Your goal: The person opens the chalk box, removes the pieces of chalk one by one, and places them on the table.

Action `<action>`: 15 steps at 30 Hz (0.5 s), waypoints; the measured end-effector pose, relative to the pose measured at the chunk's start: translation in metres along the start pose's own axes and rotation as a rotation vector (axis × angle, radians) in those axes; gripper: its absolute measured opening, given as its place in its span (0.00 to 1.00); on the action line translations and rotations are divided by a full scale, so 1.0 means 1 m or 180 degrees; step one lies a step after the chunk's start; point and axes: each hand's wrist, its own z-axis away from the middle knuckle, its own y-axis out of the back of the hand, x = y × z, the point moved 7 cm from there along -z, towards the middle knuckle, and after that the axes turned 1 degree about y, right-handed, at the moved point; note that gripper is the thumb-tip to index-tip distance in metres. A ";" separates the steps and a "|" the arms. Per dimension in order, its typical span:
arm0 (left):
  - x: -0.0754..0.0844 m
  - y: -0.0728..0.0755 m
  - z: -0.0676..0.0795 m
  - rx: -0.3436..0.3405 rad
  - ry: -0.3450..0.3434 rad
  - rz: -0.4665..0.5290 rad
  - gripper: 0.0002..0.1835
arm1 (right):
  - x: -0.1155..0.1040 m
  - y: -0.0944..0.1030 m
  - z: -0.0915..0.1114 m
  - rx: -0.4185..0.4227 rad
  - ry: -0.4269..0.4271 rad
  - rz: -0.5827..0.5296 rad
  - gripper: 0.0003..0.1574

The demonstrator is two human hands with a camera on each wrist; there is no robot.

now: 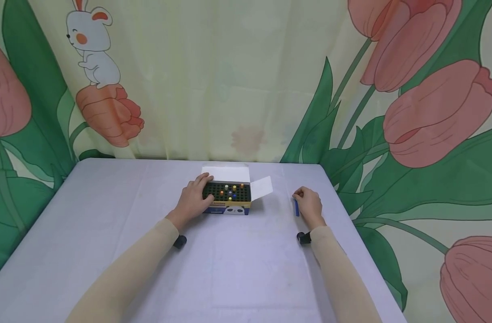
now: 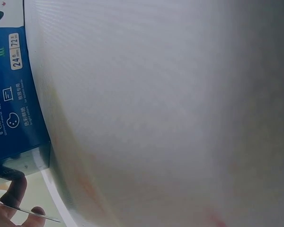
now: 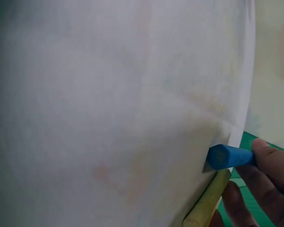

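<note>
A chalk box stands at the middle of the table, its dark holder grid dotted with several coloured chalk ends. My left hand grips the box's left end, thumb over the near corner and fingers toward the back. In the left wrist view, the blue printed side of the box shows beside fingers at a thin flap edge. To the right, my right hand pinches a blue chalk stick between thumb and finger. Just under it, a yellow chalk stick lies close by the other fingers.
The raised white lid stands at the back of the box, and a white side flap sticks out right. A pale cloth covers the table. Behind hangs a curtain printed with tulips and a rabbit.
</note>
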 end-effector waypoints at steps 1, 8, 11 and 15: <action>0.000 0.000 0.000 0.0001 0.0004 0.0002 0.36 | 0.001 0.000 0.000 -0.0007 0.0015 0.0043 0.08; 0.002 0.002 0.001 -0.0014 0.0011 0.0036 0.36 | 0.002 -0.001 -0.001 -0.0287 0.0033 0.0200 0.05; 0.001 0.003 0.002 -0.0008 0.0015 0.0039 0.36 | -0.001 -0.001 0.001 -0.0410 0.0028 0.0195 0.05; 0.001 0.003 0.002 0.0003 0.0003 0.0042 0.36 | -0.001 -0.002 0.002 -0.0508 0.0030 0.0205 0.06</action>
